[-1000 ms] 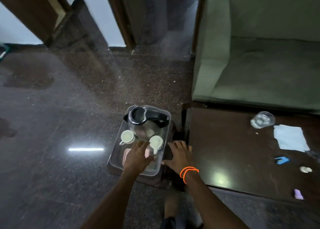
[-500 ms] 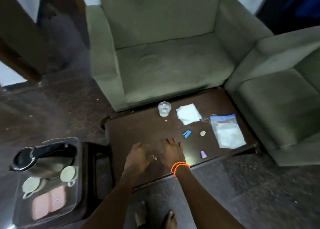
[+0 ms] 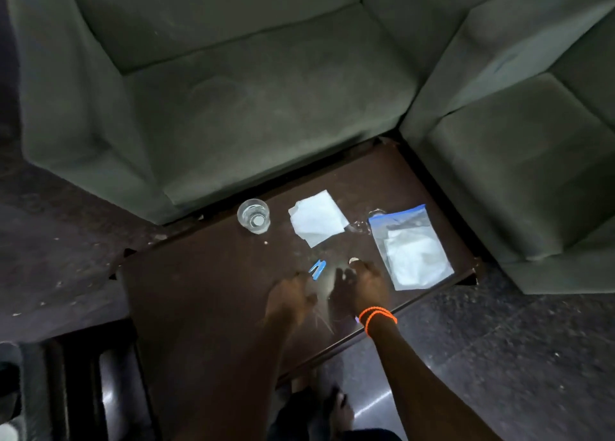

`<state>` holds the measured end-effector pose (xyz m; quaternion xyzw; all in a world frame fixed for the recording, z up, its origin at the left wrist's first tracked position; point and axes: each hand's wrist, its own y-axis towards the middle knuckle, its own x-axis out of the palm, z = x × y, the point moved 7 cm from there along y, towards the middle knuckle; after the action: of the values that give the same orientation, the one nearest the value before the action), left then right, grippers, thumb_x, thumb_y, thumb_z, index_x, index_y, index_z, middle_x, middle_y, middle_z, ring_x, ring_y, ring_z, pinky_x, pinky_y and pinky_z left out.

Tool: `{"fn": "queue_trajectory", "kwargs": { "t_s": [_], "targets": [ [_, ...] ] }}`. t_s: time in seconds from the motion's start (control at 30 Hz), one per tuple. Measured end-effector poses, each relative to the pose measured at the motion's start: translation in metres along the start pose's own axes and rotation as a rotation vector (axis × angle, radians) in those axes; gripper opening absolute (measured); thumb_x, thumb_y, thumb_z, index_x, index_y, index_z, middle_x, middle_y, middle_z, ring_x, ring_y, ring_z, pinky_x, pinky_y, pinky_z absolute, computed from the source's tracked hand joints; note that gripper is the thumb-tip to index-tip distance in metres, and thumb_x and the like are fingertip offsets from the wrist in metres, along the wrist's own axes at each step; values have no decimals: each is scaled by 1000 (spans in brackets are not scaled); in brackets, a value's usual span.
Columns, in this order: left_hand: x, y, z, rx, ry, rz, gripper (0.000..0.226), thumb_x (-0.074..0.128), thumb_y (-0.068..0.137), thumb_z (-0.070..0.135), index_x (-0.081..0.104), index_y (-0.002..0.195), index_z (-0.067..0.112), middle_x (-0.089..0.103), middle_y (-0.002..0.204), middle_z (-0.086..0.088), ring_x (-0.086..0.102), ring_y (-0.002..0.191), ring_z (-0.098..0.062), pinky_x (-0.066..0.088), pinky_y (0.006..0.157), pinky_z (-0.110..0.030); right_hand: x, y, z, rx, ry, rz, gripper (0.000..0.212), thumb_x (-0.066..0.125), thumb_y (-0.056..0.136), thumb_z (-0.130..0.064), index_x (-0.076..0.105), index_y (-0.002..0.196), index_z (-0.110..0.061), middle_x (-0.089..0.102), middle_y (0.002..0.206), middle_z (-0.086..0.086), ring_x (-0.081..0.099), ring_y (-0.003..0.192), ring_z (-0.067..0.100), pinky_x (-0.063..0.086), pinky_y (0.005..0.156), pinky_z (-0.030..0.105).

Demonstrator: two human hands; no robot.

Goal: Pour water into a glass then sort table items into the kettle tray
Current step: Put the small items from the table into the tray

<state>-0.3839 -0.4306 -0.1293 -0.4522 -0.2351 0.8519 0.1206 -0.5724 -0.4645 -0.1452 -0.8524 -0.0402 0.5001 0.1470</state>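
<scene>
Glass (image 3: 253,215) has water, so sorting step now. My left hand (image 3: 289,299) nears blue clip (image 3: 317,269), right hand (image 3: 361,285) nears white bit (image 3: 353,260); grip blurred, can't tell. Next: pinch each off desk (image 3: 206,294).

Left hand (image 3: 289,299) and right hand (image 3: 361,285): both motion-blurred, finger posture unreadable. Small pale item (image 3: 353,260) at right fingertips partly covered; identity unclear. Purple scrap (image 3: 356,319) mostly hidden behind the orange wristband (image 3: 380,317). Zip bag (image 3: 411,249) contents indistinct. Lower left: dark object (image 3: 30,390) cut off by frame edge.
</scene>
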Motion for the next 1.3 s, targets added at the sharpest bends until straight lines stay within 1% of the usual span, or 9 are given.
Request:
{"fn": "queue_trajectory", "kwargs": {
  "t_s": [0.13,0.3,0.5,0.6,0.77,0.87,0.97,1.07,1.3],
  "targets": [
    [66,22,20,42,-10,-111,37,73,86,45,69,115,24,71,120,-2,66,114,-25,52,94,-33,10,40,34,50,85,-5,20,61,83,-22,64,103,-18,61,108,13,64,94,37,56,80,42],
    [132,33,34,-9,-157,-94,50,84,68,52,68,98,16,68,106,-3,62,106,-22,52,84,-36,36,74,48,-78,96,-211,53,72,70,-4,65,120,-23,54,119,7,61,102,30,52,94,36],
    [168,42,30,-32,-300,-31,38,89,63,31,52,71,25,58,68,11,54,66,-12,38,62,-24,52,71,50,-141,93,-195,37,63,75,2,74,104,-17,59,112,8,60,99,29,53,89,39],
    [168,46,22,-66,-351,-17,32,91,61,26,63,74,19,67,69,8,61,62,-11,45,59,-21,49,69,52,-137,99,-169,32,62,75,1,75,99,-16,61,110,10,63,94,30,55,85,38],
    [131,35,17,-73,-324,69,31,91,65,19,67,83,13,69,82,0,60,72,-15,38,60,-11,21,52,34,-175,72,-172,29,65,80,0,77,99,-18,63,110,9,64,95,28,50,85,28],
    [94,19,19,-97,-360,153,23,84,69,20,63,75,16,69,71,2,64,64,-14,52,60,-27,0,36,7,-197,51,-178,25,68,81,-4,77,98,-20,65,108,9,65,93,28,51,83,27],
    [52,-7,22,-104,-441,244,20,81,74,18,62,71,13,69,68,-2,61,57,-10,51,59,-26,-18,15,-25,-241,36,-178,29,65,79,-6,74,99,-25,64,105,6,66,90,27,54,82,28],
    [19,-37,0,-129,-551,362,22,71,81,33,58,72,19,67,68,-2,63,58,-16,56,57,-36,-30,-10,-65,-329,43,-196,38,64,73,-3,71,105,-23,65,104,7,65,93,29,57,84,35],
    [-71,-147,-64,-186,-460,585,35,65,79,41,58,66,9,62,66,-4,61,60,-27,47,53,-37,-18,-96,-176,-519,-46,-343,35,61,69,0,65,99,-18,64,106,10,64,96,36,55,78,39]
  ]
}}
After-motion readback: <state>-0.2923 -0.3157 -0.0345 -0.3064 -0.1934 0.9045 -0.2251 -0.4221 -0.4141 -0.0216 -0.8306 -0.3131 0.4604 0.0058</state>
